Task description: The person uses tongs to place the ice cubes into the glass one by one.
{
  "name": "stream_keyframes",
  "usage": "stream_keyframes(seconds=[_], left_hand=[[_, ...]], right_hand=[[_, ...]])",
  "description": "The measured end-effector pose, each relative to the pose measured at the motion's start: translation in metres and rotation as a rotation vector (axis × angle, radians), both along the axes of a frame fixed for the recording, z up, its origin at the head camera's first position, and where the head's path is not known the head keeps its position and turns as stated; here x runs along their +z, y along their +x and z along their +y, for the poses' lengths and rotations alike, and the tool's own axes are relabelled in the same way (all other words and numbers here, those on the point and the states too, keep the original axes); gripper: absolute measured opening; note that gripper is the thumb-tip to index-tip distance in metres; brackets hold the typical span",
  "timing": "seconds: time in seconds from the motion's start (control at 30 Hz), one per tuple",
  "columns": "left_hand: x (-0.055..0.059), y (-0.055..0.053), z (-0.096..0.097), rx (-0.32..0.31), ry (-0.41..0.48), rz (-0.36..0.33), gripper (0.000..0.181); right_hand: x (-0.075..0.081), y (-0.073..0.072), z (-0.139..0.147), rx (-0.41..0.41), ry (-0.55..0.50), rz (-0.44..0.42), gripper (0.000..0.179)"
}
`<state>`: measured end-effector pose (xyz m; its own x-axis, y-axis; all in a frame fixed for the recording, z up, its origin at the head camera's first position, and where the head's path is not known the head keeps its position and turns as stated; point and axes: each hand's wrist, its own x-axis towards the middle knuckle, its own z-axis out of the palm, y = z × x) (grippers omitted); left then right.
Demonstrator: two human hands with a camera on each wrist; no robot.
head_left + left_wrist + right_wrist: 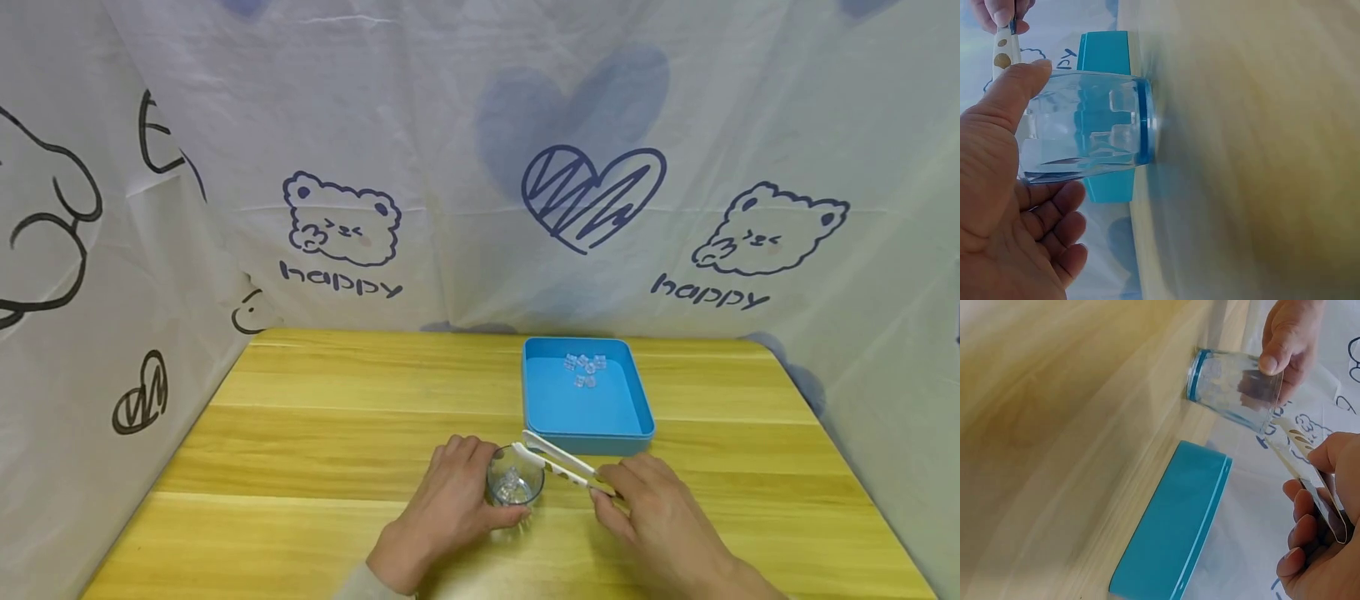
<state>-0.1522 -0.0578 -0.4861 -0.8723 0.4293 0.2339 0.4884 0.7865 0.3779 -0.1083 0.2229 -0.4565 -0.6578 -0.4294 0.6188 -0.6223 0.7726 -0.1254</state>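
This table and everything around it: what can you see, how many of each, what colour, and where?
Glass: 1, clear with a bluish base, upright on the table
Tongs: 1, white with brown spots, tips at the glass's mouth
Tray: 1, blue, beyond the glass
Cubes: several, clear, some in the tray, some in the glass
Table: 1, yellowish wood, underneath
Cloth: count unclear, whitish with drawings, behind and beside the table
Left hand: 1, holding the glass
Right hand: 1, gripping the tongs

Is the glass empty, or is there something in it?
Not empty, but not full either: the left wrist view shows clear cubes by the bottom of the glass, with room above them.
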Motion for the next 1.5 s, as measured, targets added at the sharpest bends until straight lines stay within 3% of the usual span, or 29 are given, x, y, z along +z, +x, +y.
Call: stream_keyframes(seconds=[0.27,0.5,0.8,1.13,1.23,1.5], left_hand=[[0.009,0.000,0.001,0.000,-0.083,0.053,0.075],[0.011,0.001,0.001,-0.006,-0.092,0.039,0.077],[0.006,0.001,0.000,-0.003,-0.078,0.021,0.078],[0.004,-0.001,0.000,-0.011,-0.079,0.032,0.078],[0.004,-0.001,0.001,-0.012,-0.080,0.030,0.078],[0.005,0.000,0.000,-0.012,-0.074,0.034,0.077]], right_hand=[[0.007,-0.012,0.007,-0.069,-0.007,-0.033,0.015],[0.013,-0.029,0.023,-0.168,-0.059,-0.068,0.010],[0.012,-0.061,0.042,-0.334,-0.107,-0.226,0.026],[0.009,-0.086,0.047,-0.380,-0.011,-0.238,0.025],[0.009,-0.090,0.048,-0.387,0.038,-0.244,0.022],[0.011,-0.095,0.045,-0.440,0.123,-0.293,0.036]])
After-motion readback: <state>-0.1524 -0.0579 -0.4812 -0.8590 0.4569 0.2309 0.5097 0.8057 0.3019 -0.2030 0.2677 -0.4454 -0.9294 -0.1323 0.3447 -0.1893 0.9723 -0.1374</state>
